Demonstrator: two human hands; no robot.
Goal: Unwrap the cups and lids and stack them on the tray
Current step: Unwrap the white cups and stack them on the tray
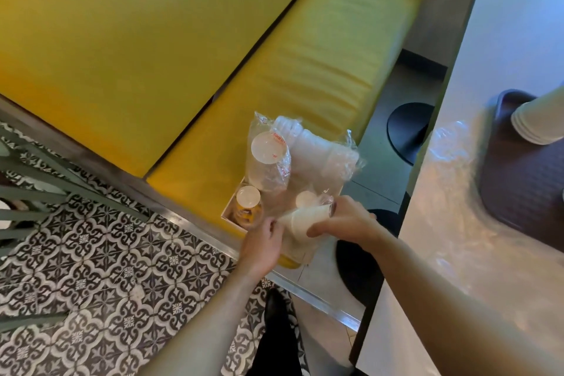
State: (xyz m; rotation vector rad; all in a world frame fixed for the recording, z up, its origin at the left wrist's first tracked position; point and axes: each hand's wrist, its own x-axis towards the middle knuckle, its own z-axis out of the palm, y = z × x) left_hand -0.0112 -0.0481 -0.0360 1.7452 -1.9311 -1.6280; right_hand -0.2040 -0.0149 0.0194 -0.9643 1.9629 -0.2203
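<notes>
A white box (229, 210) on the yellow bench seat holds several plastic-wrapped sleeves of cups and lids (308, 149). My right hand (341, 218) grips a wrapped stack of beige paper cups (305, 221) lying sideways over the box. My left hand (262, 241) holds the stack's near end, fingers curled at the wrapper. A dark brown tray (518, 180) lies on the white table at the right, with an unwrapped stack of white cups (537, 122) on it.
Loose clear plastic wrap (448, 143) lies on the table (457, 253) beside the tray. The yellow bench (122, 55) fills the top left. Black round table bases (409, 128) stand on the floor between bench and table. A green chair (36, 192) stands at the left on patterned tiles.
</notes>
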